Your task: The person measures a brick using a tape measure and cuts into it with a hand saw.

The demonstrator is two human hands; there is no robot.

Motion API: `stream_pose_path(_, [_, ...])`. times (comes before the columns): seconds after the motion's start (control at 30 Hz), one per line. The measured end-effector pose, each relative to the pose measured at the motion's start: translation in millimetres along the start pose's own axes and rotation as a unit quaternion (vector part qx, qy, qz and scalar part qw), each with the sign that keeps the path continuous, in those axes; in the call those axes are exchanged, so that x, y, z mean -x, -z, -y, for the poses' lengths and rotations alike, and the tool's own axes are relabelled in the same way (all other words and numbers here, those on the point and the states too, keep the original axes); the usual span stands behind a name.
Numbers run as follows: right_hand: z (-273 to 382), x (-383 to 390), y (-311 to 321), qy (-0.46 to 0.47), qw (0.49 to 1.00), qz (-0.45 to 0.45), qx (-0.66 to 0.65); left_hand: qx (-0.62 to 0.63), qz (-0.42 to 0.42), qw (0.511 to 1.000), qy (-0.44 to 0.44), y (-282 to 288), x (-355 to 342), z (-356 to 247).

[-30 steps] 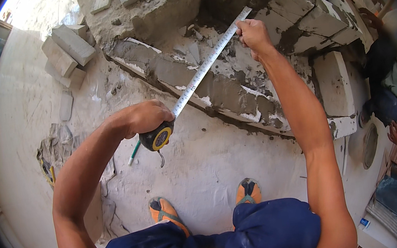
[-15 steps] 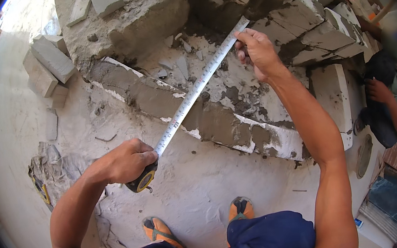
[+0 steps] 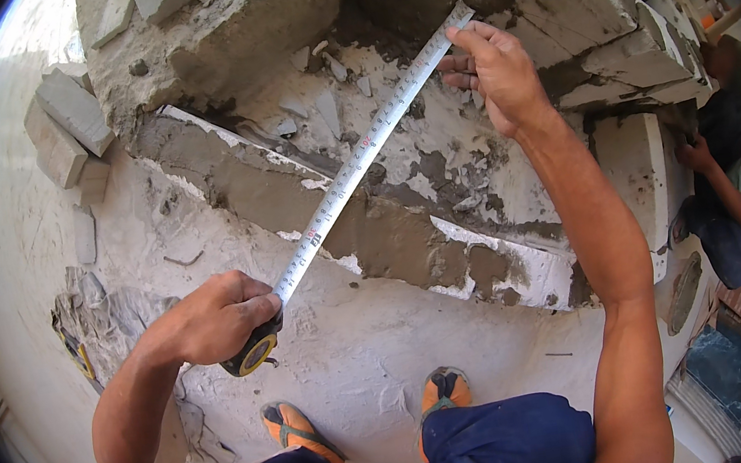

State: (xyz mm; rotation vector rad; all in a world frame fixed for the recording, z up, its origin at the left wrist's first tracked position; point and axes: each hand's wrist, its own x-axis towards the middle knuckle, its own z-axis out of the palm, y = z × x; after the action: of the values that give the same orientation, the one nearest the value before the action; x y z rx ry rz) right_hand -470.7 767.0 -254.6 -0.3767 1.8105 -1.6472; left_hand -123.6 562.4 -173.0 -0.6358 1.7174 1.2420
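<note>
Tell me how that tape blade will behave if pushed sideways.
The tape blade is probably light, being a thin strip. It seems fairly stiff, running straight between left hand and right hand, yet might twist or buckle, being so narrow.

- The tape blade [image 3: 370, 153] looked like smooth metal with a bright gloss.
- The tape case [image 3: 254, 355] seemed hard plastic.
- The mortar [image 3: 245, 187] was matt, gritty and unevenly smeared.
- The stacked blocks [image 3: 74, 111] had dry, matt, fairly flat faces.
- The trousers [image 3: 507, 437] were soft, matt cloth.
- The dark slab [image 3: 740, 376] looked smooth and stone-like.
- The floor [image 3: 385, 350] was dusty, with a slightly rippled finish.
</note>
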Motion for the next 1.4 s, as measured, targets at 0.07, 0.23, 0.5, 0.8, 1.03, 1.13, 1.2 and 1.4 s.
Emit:
stream_pose_path(0.07, [-2.0, -1.2, 1.1, 0.000, 1.000, 0.003, 0.002, -0.005, 0.005, 1.000, 0.004, -0.2, -1.1, -0.6])
stream_pose_path(0.23, [0.0, -0.1, -0.9, -0.006, 1.000, -0.007, 0.006, -0.018, 0.011, 1.000, -0.020, 2.0, -2.7, 0.4])
stream_pose_path(0.5, [0.9, -1.9, -2.3, -0.001, 1.000, -0.017, 0.011, -0.011, 0.005, 1.000, -0.013, -0.9, -3.6, 1.2])
stream_pose_path(0.8, [1.4, -3.2, -2.7, 0.001, 0.999, -0.043, 0.015, -0.008, 0.013, 1.000, -0.012, 2.4, -3.7, 0.8])
stream_pose_path(1.03, [-2.7, -7.1, -0.9, 0.004, 0.999, -0.044, 0.023, -0.006, 0.015, 1.000, 0.005, 2.5, -7.0, 0.6])
stream_pose_path(1.13, [-3.5, -7.6, -2.0, 0.000, 0.999, -0.047, 0.022, 0.006, 0.019, 1.000, 0.004, 1.9, -8.3, 3.2])
stream_pose_path(1.2, [-3.0, -8.4, -1.4, 0.000, 0.999, -0.043, 0.014, 0.006, 0.019, 1.000, 0.003, 2.0, -8.7, 3.6])
stream_pose_path(1.4, [-3.3, -10.6, 1.5, -0.004, 0.999, -0.041, 0.016, 0.000, 0.020, 1.000, -0.023, 2.1, -10.5, 6.0])
